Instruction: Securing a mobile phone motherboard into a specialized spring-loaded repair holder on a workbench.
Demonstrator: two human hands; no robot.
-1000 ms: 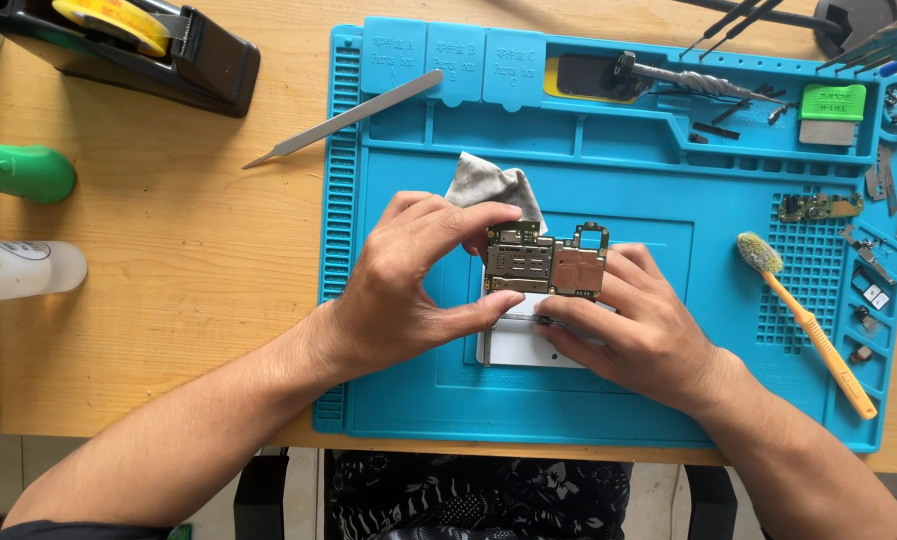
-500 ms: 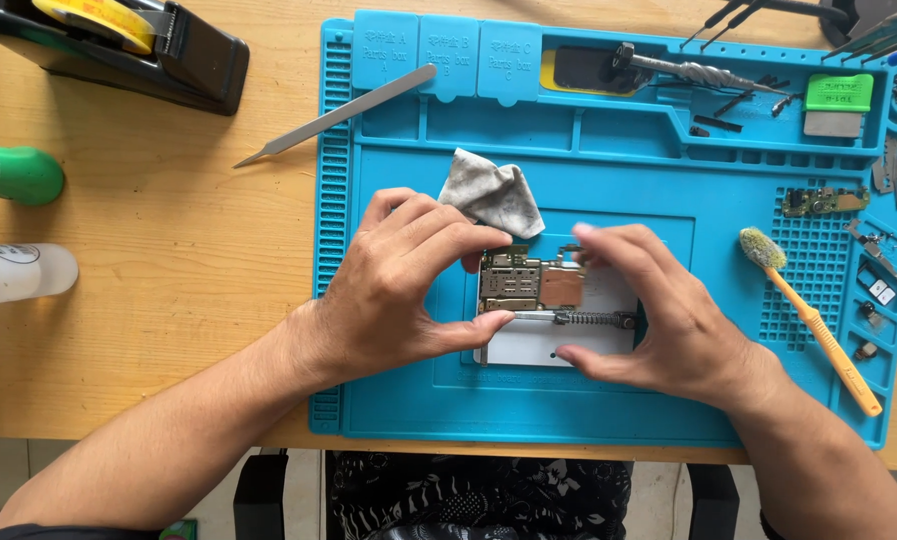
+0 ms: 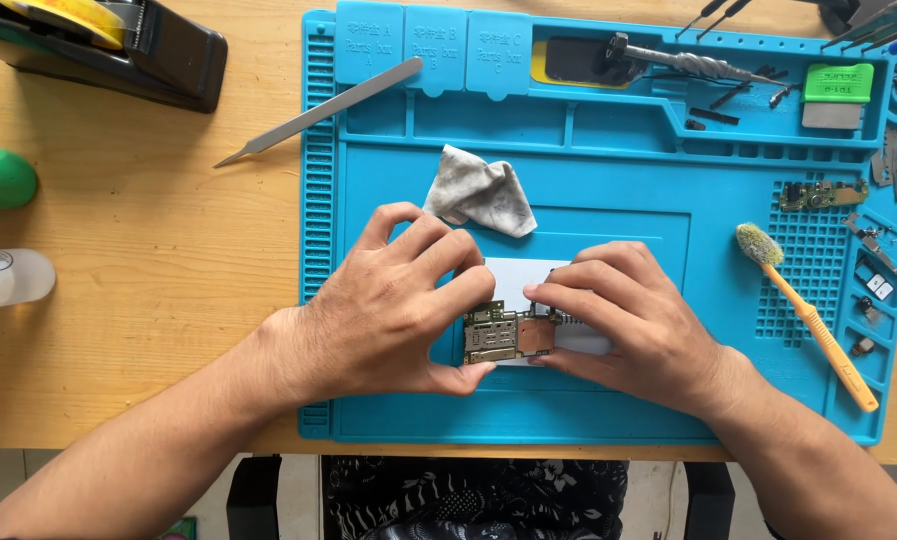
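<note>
- Blue mat (image 3: 609,180) covers the desk (image 3: 139,250).
- Circuit board (image 3: 504,337) rests on a white card (image 3: 524,280) at mat centre.
- Left hand (image 3: 384,310) and right hand (image 3: 629,320) pinch the board's edges with curled fingers.
- Grey cloth (image 3: 479,190) lies just behind.

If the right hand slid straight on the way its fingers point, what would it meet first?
The right hand points left across the circuit board. Going on, its fingers would most likely meet the left hand first, since its fingertips grip the board's other side.
</note>
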